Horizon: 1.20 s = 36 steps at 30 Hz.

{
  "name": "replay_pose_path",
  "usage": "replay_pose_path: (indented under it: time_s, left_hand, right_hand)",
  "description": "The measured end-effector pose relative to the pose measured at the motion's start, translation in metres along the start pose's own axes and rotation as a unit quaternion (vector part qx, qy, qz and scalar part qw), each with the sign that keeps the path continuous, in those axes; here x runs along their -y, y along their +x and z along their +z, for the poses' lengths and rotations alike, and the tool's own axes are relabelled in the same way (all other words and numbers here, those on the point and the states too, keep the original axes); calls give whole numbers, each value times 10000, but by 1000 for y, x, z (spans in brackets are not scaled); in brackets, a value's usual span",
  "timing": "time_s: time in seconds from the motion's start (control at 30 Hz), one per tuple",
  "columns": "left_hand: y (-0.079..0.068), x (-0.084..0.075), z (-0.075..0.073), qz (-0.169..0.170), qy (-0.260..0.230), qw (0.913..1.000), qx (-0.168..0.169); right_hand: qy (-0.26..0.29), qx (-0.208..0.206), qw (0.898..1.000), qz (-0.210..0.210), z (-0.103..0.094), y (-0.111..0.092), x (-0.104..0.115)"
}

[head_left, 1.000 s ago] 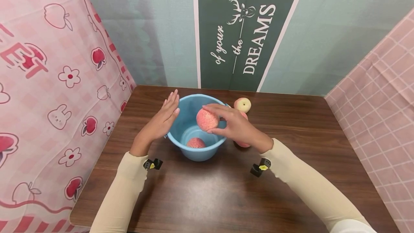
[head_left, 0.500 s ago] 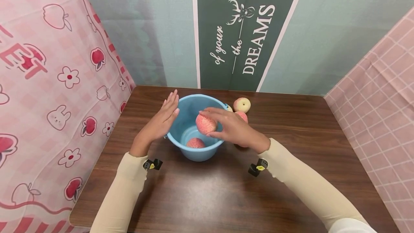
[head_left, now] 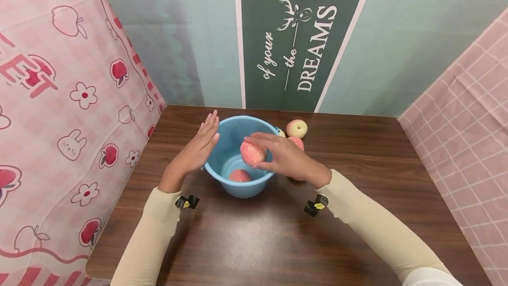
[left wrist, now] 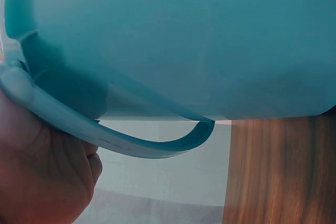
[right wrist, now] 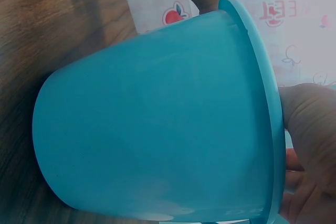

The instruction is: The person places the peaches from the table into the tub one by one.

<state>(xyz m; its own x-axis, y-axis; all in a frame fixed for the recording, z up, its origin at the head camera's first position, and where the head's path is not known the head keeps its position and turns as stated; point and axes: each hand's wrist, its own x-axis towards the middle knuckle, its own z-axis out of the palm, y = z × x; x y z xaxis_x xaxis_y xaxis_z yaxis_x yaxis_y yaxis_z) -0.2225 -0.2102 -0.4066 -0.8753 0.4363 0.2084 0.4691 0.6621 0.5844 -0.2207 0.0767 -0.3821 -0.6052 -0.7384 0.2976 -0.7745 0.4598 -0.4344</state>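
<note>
A light blue bucket [head_left: 244,190] stands upright on the table, with a pink speckled peach [head_left: 240,175] at its bottom. Over the bucket's right rim, my right hand [head_left: 287,156] holds another pink peach [head_left: 252,152] between thumb and fingers, above the opening. On the opposite side, my left hand [head_left: 196,148] lies with straight fingers along the left rim. The left wrist view shows the bucket's handle [left wrist: 142,146] hanging beside that hand [left wrist: 47,166]. From the right wrist, the bucket's side wall [right wrist: 152,124] fills most of the view and hides the held peach.
Right of the bucket sit several more peaches: a pale one [head_left: 296,129] at the back, a pink one [head_left: 296,142] nearer, and others partly hidden by my right hand and the rim. The brown wooden table [head_left: 365,162] meets cloth-covered walls at the back and sides.
My right hand has shifted slightly left and down with the peach, then held still. A pale peach behind the right rim has come into view. The left hand stays in place.
</note>
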Motion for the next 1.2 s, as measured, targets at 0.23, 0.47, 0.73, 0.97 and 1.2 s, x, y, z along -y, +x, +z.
replay_pose_path:
  time_s: [0.23, 0.47, 0.73, 0.97, 1.2]
  left_hand:
    - [0, 1, 0, 27, -5, 10000, -5]
    - [0, 1, 1, 64, -46, 10000, 51]
    - [0, 0, 1, 30, -29, 10000, 67]
    - [0, 3, 2, 89, -70, 9999, 39]
    - [0, 3, 2, 119, -91, 9999, 49]
  right_hand:
    - [-52, -17, 10000, -34, 0, -1, 0]
    - [6, -242, 9994, -253, 0, -5, -5]
    - [305, -566, 9973, -344, -3, -10, -6]
    - [211, -720, 9968, -267, -3, -12, -7]
    - [462, -917, 9941, -351, -4, -15, -8]
